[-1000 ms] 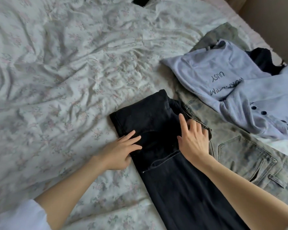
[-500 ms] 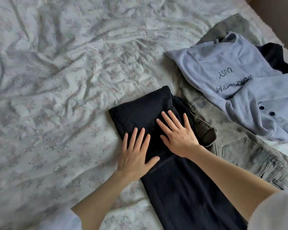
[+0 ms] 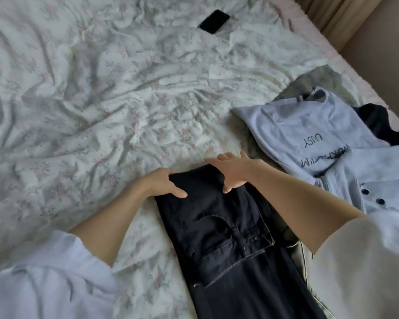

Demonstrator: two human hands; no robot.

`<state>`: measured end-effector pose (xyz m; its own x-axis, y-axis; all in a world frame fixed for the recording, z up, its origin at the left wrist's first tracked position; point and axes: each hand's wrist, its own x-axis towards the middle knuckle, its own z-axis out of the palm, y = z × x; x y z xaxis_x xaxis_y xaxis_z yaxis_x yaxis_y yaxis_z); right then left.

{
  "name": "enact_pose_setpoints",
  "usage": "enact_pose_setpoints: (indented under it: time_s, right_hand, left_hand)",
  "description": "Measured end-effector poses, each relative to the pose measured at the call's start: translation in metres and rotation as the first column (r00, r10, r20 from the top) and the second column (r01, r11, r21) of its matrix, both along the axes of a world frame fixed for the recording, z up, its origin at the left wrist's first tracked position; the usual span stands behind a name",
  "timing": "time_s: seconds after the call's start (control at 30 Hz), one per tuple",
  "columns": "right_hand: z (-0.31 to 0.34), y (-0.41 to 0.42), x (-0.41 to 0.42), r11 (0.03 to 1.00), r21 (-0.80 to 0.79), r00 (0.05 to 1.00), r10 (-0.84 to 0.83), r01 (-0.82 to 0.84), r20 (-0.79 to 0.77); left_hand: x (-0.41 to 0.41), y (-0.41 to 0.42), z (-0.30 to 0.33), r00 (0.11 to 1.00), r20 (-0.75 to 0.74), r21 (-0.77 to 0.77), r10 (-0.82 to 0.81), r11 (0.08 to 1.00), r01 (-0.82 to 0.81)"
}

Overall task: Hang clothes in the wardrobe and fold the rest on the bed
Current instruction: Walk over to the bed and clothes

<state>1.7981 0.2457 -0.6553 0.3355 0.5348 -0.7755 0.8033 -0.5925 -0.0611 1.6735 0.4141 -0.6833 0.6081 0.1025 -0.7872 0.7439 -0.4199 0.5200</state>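
Both hands have slid up from the middle of the black jeans [image 3: 226, 229] to their far end. Left hand [image 3: 161, 184] grips the far-left corner of the jeans, fingers curled over the edge and thumb lying on top of the fabric. Right hand [image 3: 234, 171] holds the far-right corner, thumb pressed down on the cloth, fingers reaching past the edge; how far they wrap under cannot be told. The jeans lie flat on the bed [image 3: 90, 116], running from the hands back toward the person, waistband and pocket facing up. Right of the jeans and partly under them lies a pair of grey-green trousers [image 3: 296, 252]. Farther right of the jeans sit a pale blue printed top [image 3: 309, 132] and a buttoned light blue garment [image 3: 378, 176]. Well beyond the jeans, a dark phone [image 3: 214, 21] rests on the sheet.
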Motion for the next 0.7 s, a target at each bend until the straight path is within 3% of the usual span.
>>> enact_pose_setpoints:
  time_s: [0.1, 0.2, 0.3, 0.47, 0.57, 0.7]
  right_hand:
    - [0.02, 0.007, 0.004, 0.998, -0.038, 0.998, 0.058, -0.057, 0.023]
    - [0.045, 0.008, 0.007, 0.992, -0.051, 0.992, 0.12, -0.118, 0.04]
    - [0.068, 0.01, 0.0, 0.984, 0.094, 0.982, 0.141, -0.153, 0.128]
    - [0.121, 0.055, -0.016, 0.907, 0.307, 0.926, 0.185, -0.29, 0.328]
    - [0.134, 0.088, -0.025, 0.838, 0.446, 0.874, 0.07, -0.313, 0.482]
    - [0.127, 0.104, -0.044, 0.813, 0.495, 0.846, -0.006, -0.307, 0.534]
  left_hand:
    - [-0.001, -0.001, 0.016, 0.995, 0.012, -0.005, -0.096, 0.995, 0.096]
    - [-0.012, -0.008, 0.042, 0.982, 0.121, 0.031, -0.145, 0.989, 0.142]
    - [-0.025, -0.005, 0.066, 0.976, 0.212, 0.042, -0.045, 0.998, 0.037]
    - [-0.045, 0.048, 0.124, 0.976, 0.213, 0.084, 0.052, 0.994, -0.071]
    - [-0.052, 0.078, 0.152, 0.946, 0.309, 0.308, 0.096, 0.931, -0.194]
    - [-0.069, 0.072, 0.162, 0.941, 0.326, 0.704, -0.088, 0.687, -0.18]
